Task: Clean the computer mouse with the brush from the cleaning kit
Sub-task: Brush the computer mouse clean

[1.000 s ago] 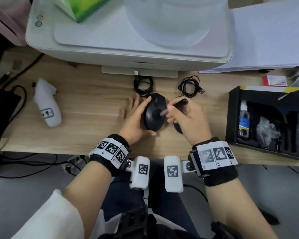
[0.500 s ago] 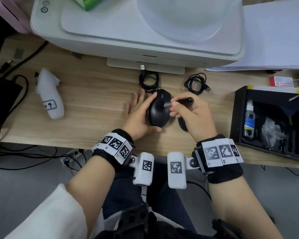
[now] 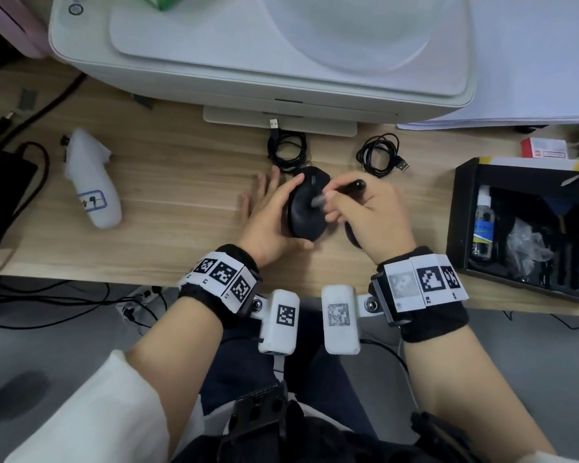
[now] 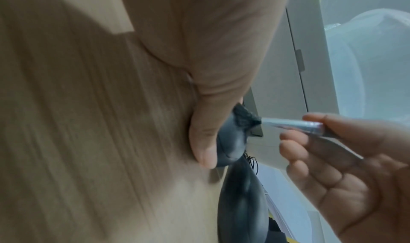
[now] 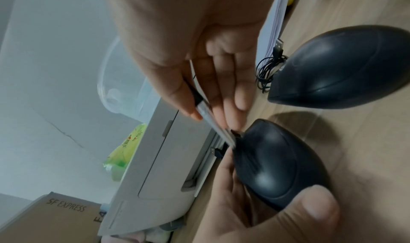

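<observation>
A black computer mouse (image 3: 306,215) stands tilted on its side on the wooden desk (image 3: 181,202). My left hand (image 3: 274,217) grips it, thumb at its near end and fingers behind it. My right hand (image 3: 340,202) pinches a brush (image 3: 350,188) with a black handle and a silver ferrule. Its dark bristles (image 4: 246,119) touch the mouse (image 4: 230,141) on its upper surface. In the right wrist view the ferrule (image 5: 216,124) meets the mouse (image 5: 277,162) near its front end.
A black rubber air blower (image 5: 346,66) lies on the desk just right of the mouse, under my right hand. The open black cleaning kit box (image 3: 462,208) stands at the right. A white printer (image 3: 248,68), two coiled cables (image 3: 286,150) and a white controller (image 3: 92,185) are nearby.
The brush tip has shifted slightly across the top of the mouse. My left hand keeps the same grip on the mouse. The head view has tilted a little.
</observation>
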{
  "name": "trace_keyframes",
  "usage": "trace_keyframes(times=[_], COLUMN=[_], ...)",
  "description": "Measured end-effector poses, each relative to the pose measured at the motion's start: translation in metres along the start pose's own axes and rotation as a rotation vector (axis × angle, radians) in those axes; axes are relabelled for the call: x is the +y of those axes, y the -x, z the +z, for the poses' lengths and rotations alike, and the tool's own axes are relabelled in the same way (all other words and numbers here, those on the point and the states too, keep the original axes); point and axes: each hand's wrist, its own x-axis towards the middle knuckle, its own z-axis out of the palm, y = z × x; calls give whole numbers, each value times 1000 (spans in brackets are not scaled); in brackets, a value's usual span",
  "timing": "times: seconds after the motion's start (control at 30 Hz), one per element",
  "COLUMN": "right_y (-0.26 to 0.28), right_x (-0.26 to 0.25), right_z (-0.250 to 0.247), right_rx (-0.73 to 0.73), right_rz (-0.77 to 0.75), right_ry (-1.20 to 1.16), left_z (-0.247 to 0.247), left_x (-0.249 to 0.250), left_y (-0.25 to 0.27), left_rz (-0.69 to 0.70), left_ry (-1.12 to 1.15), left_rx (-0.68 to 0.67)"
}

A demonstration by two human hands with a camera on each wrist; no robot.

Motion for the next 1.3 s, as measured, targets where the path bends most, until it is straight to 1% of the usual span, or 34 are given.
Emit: trace_keyframes(times=[0.03,0.07,0.1,0.17,0.2,0.3,0.33,0.4,0.43,0.47,0.53,0.57,0.67,0.8,0.9,0.93,1.0,1.03,1.13,1.17,1.23,1.27,1.3], right_y=[1,1,2,3,3,5,5,4,4,4,4,4,2,1,-1,0,2,3,4,4,6,7,8], right_x=[0,0,1,2,3,4,5,7,7,6,3,3,2,-2,0,1,1,2,4,5,4,4,4], right_z=[1,1,0,-2,-2,2,2,2,1,1,3,4,4,4,3,3,4,5,4,3,2,2,2], right_rx=[-51,-69,-43,60,74,-40,-31,78,98,72,-29,-37,62,-52,34,21,-48,-47,77,79,11,4,33], right_rz=[29,47,54,32,28,73,71,30,9,5,40,43,-12,20,-17,-8,32,37,-7,8,68,81,75], right_ry=[4,7,6,-23,-39,-45,-46,-58,-64,-73,-89,-84,-57,-69,-74,-84,-95,-98,-97,-101,-119,-120,-122], left_z=[0,1,1,1,1,2,3,2,2,1,1,1,0,0,0,0,0,1,0,0,0,0,1], left_x=[0,0,-1,-1,-1,-1,-1,-1,-1,0,1,1,1,0,0,0,0,0,1,1,1,1,1], left_y=[0,0,0,-1,-1,-1,-1,-1,-1,-1,0,0,0,0,0,0,0,0,0,0,0,0,0], left_rz=[1,3,5,1,0,5,5,0,-1,-2,-2,-2,-3,1,1,2,4,4,-2,-3,-2,-2,-2], left_ry=[4,10,14,8,4,13,14,12,7,1,-4,-3,-4,1,-7,-9,-7,-6,-14,-14,-2,6,10], left_rx=[1,4,5,2,4,24,27,21,19,16,8,7,16,11,18,17,11,11,17,16,10,10,13])
